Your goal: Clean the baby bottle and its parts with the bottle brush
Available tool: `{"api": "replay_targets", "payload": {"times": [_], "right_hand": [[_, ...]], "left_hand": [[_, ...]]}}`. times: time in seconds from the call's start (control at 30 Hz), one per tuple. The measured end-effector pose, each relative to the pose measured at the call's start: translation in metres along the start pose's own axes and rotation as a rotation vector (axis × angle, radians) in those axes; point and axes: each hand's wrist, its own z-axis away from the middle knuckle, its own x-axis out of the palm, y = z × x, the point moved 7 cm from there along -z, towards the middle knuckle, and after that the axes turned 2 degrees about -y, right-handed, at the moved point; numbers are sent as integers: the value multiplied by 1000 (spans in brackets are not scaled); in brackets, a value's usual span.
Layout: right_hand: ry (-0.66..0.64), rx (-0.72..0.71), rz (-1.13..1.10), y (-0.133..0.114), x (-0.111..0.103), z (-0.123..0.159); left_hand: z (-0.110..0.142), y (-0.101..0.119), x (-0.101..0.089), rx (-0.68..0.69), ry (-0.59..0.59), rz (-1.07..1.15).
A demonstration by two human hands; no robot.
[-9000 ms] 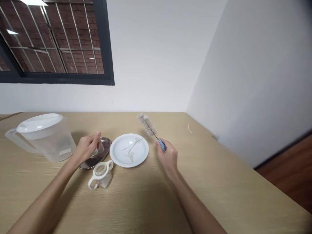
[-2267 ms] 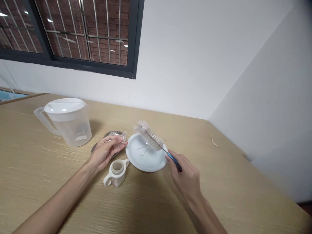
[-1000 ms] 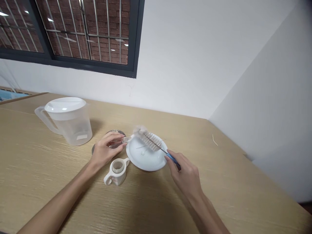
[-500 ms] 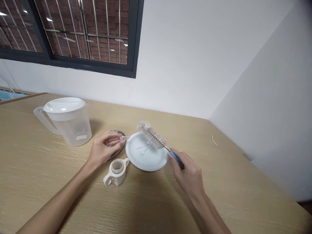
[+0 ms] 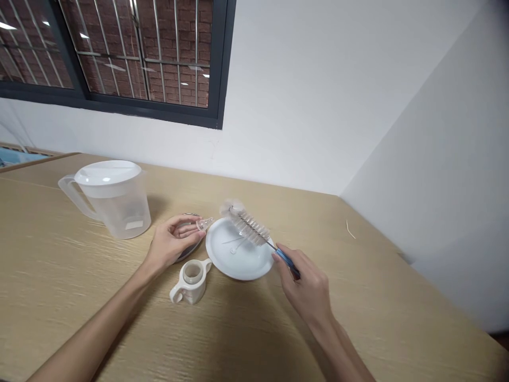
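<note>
My left hand (image 5: 173, 239) pinches a small clear bottle nipple (image 5: 203, 224) between thumb and fingers, its narrow end pointing right. My right hand (image 5: 306, 276) is wrapped round the blue handle of a bottle brush (image 5: 250, 227). The white bristles slant up and left over a white plate (image 5: 242, 270), apart from the nipple. On the plate lie thin clear pieces too small to name. A round dark dish with a shiny rim (image 5: 189, 252) is partly hidden by my left hand. Just below stands a cream two-handled cup (image 5: 194, 292), open at the top.
A translucent lidded pitcher (image 5: 119, 207) stands at the left on the wooden table (image 5: 382, 297). A thin pale strip (image 5: 350, 229) lies far right. White walls and a barred window (image 5: 151, 58) are behind the table.
The nipple has turned in my left fingers, so its narrow end now tilts up to the right. The brush has shifted slightly left over the plate.
</note>
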Motion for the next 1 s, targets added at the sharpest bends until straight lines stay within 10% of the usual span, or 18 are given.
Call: {"api": "replay_targets", "payload": {"times": [0.33,1.0], "right_hand": [[20,-22,-18,-7,-1,-1],[-15,-81,52,-17,13,4]], "left_hand": [[2,-15,2,-242,63,348],[4,-16,6,-144,60,324]]}}
